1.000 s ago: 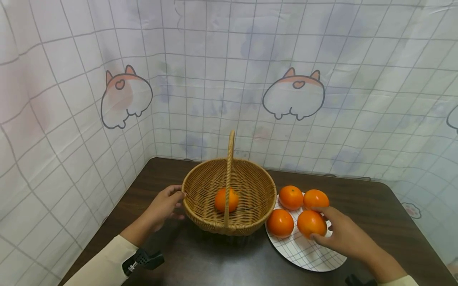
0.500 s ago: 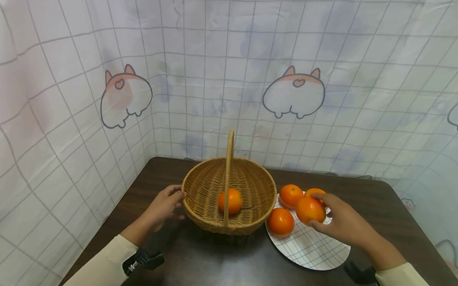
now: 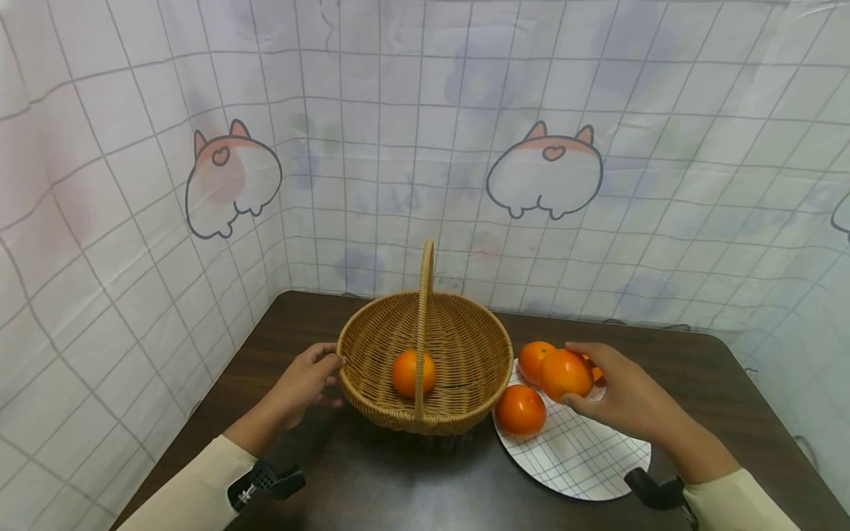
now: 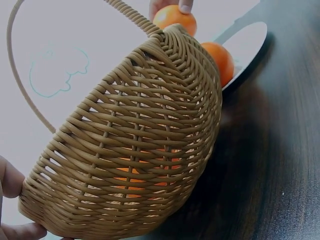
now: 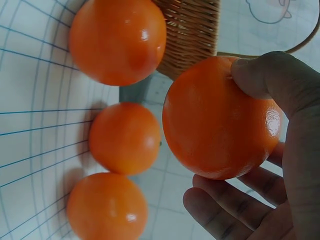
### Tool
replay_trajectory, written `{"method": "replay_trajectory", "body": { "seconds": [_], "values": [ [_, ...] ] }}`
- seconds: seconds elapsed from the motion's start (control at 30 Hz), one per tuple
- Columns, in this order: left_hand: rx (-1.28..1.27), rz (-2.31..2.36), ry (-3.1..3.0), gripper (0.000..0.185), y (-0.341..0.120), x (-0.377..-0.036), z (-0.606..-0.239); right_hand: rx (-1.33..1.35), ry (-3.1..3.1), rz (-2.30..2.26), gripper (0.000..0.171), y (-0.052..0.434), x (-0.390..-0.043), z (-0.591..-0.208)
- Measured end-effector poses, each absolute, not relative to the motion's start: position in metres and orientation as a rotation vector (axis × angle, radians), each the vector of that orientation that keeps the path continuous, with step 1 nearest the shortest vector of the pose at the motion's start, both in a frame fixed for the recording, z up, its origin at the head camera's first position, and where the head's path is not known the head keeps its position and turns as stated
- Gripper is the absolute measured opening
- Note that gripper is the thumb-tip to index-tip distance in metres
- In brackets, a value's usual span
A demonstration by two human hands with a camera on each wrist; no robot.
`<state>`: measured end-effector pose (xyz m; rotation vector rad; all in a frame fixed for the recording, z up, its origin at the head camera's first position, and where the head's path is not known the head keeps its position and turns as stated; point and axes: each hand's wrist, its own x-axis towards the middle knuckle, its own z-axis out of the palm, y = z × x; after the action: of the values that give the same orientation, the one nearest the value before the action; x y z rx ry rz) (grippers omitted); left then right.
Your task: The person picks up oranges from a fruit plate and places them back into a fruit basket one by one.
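Right hand (image 3: 614, 394): grips a round orange fruit (image 3: 566, 374) with thumb and curled fingers, lifted above the white grid-patterned plate (image 3: 578, 457).
Left hand (image 3: 302, 383): fingers curled against the outer rim of the round woven wicker basket with tall handle (image 3: 465, 354), holding it; mostly cut off in the left wrist view.
Basket contents: one orange fruit in the basket (image 3: 412, 372), partly crossed by the handle.
Plate: three more fruits; the rearmost fruit (image 3: 596, 372) almost hidden behind the held one.
Support: dark wooden tabletop (image 3: 372, 479).
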<state>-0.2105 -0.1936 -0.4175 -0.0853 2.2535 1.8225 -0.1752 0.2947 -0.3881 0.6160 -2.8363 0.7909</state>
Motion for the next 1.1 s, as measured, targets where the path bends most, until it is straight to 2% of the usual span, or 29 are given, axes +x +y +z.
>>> {"method": "replay_trajectory", "body": {
  "seconds": [1.1],
  "values": [
    [-0.065,1.824,2.246,0.055,-0.194,-0.209,-0.413,0.713,-2.799,0.811,0.075,0.266,-0.196,-0.371]
  ]
}}
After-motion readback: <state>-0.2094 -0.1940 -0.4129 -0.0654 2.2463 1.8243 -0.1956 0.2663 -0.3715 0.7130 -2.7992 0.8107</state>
